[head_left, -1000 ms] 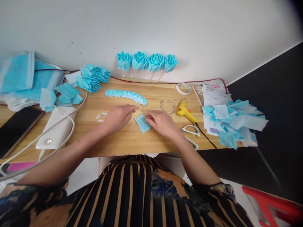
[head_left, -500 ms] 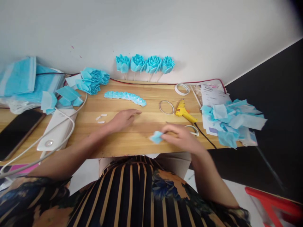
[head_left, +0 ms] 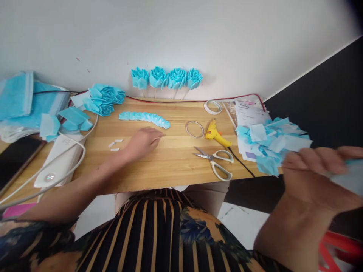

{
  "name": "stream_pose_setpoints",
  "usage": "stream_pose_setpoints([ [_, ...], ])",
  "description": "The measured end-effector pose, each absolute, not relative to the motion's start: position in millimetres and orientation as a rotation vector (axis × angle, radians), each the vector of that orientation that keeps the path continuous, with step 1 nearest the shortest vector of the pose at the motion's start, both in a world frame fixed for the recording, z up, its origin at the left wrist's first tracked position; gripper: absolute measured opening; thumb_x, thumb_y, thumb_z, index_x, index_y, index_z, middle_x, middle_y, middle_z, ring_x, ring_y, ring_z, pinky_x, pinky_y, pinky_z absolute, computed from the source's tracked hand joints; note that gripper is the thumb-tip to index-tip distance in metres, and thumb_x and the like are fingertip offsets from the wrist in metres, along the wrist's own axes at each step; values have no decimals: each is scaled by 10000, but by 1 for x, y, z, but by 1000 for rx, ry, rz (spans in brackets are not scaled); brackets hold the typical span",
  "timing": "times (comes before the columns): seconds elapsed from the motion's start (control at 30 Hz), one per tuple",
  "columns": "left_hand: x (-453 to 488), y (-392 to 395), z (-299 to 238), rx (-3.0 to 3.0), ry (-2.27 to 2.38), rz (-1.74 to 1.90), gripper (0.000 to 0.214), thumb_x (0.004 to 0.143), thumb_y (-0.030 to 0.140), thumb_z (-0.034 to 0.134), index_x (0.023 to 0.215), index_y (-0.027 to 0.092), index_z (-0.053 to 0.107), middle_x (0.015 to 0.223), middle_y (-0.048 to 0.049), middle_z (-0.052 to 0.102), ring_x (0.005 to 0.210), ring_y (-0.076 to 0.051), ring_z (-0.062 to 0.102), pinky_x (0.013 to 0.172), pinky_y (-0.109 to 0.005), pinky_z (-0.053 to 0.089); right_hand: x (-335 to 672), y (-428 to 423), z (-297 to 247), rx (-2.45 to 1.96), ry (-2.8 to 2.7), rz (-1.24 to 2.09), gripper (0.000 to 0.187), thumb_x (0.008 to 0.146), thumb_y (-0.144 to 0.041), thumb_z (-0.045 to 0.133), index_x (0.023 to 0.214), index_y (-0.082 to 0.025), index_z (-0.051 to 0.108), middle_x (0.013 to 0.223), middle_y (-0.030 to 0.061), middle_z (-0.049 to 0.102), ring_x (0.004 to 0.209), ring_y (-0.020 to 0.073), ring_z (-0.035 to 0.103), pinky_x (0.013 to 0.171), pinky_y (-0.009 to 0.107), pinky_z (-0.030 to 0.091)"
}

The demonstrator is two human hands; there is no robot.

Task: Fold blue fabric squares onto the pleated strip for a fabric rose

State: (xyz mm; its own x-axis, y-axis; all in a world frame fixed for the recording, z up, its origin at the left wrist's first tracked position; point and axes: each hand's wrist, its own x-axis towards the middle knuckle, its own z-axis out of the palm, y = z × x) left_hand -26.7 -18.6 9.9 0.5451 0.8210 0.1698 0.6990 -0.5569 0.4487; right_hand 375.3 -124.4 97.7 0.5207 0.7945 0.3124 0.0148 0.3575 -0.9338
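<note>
My left hand (head_left: 143, 140) rests flat on the wooden table (head_left: 170, 166), fingers loosely stretched, just below a curved strip of folded blue petals (head_left: 144, 118). My right hand (head_left: 317, 172) is off the table's right edge, blurred by motion, fingers closed on a pale blue piece of fabric (head_left: 350, 177) at the frame's right border. White-handled scissors (head_left: 215, 159) lie open on the table between the hands.
Four blue fabric flowers (head_left: 166, 78) lean on the wall. More blue flowers (head_left: 103, 99), blue fabric sheets (head_left: 25, 102), a white device with cable (head_left: 61, 153), yellow glue gun (head_left: 215, 135), tape rolls (head_left: 212, 107), blue scrap pile (head_left: 272, 141), red stool (head_left: 340, 245).
My right hand picked the blue piece off the table and swung it far to the right, off the table edge. The scissors it covered now show. The left hand stayed put.
</note>
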Motion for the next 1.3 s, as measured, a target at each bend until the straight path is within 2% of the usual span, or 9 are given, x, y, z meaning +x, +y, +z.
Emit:
stream_pose_setpoints([
  [0.1, -8, 2, 12, 2670, 1330, 513, 381, 956, 236, 497, 1264, 118, 687, 1424, -183, 625, 1296, -331, 577, 1096, -519, 418, 343, -115, 87, -935, -943, 838, 342, 537, -498, 883, 722, -284, 690, 543, -78, 201, 487, 103, 169, 530, 333, 117],
  [0.23, 15, 40, 9, 2692, 1525, 270, 466, 915, 413, 616, 1235, 83, 692, 1492, -221, 541, 1365, -388, 496, 1117, -531, 374, 311, -115, 82, -885, -979, 938, 242, 662, -410, 846, 715, -236, 687, 499, -55, 368, 459, 107, 305, 487, 320, 238],
  [0.33, 34, 57, 3, 2709, 1527, 114, 419, 882, 433, 651, 1127, 104, 737, 1342, -203, 645, 1283, -393, 546, 1102, -568, 364, 303, -120, 79, -915, -1008, 939, 250, 718, -437, 818, 725, -229, 680, 504, -58, 412, 468, 110, 354, 503, 307, 307],
  [0.57, 59, 23, -3, 2957, 1166, 111, 258, 925, 121, 500, 851, 129, 747, 893, -109, 726, 929, -255, 655, 1145, -583, 320, 301, -126, 66, -988, -1022, 933, 215, 794, -337, 776, 689, -219, 629, 525, -47, 437, 509, 118, 391, 539, 289, 335],
  [0.8, -3, -79, -9, 2926, 908, 324, 303, 1018, 121, 436, 803, 168, 645, 865, -29, 667, 896, -180, 637, 1210, -533, 319, 287, -120, 44, -1029, -1064, 1046, 190, 833, -378, 754, 768, -229, 656, 568, -40, 506, 543, 124, 455, 583, 291, 417],
  [0.97, -71, -137, -12, 2631, 1052, 610, 219, 1004, 160, 489, 842, 196, 631, 952, -60, 708, 968, -204, 659, 1004, -430, 520, 279, -111, 33, -1023, -1081, 1136, 136, 854, -343, 716, 779, -237, 672, 553, -43, 496, 524, 135, 500, 572, 303, 463],
  [1.1, -112, -160, -10, 2555, 1425, 763, 101, 971, 203, 568, 913, 209, 651, 846, -39, 727, 785, -214, 680, 750, -381, 558, 272, -103, 29, -1024, -1071, 1183, 172, 831, -375, 737, 775, -231, 663, 560, -38, 513, 527, 137, 524, 545, 290, 462],
  [1.2, -107, -154, -10, 2574, 1465, 796, 182, 989, 211, 529, 1097, 187, 674, 1059, -106, 767, 977, -246, 718, 862, -406, 585, 262, -99, 29, -985, -1081, 1221, 165, 837, -358, 739, 764, -225, 673, 579, -28, 565, 540, 133, 546, 542, 276, 448],
  [1.3, -64, -128, -12, 2710, 1265, 633, 382, 1006, 296, 514, 1320, 107, 618, 1412, -192, 638, 1355, -310, 571, 1131, -490, 469, 253, -100, 30, -970, -1109, 1226, 163, 839, -373, 739, 777, -230, 689, 578, -23, 599, 532, 141, 556, 503, 265, 426],
])
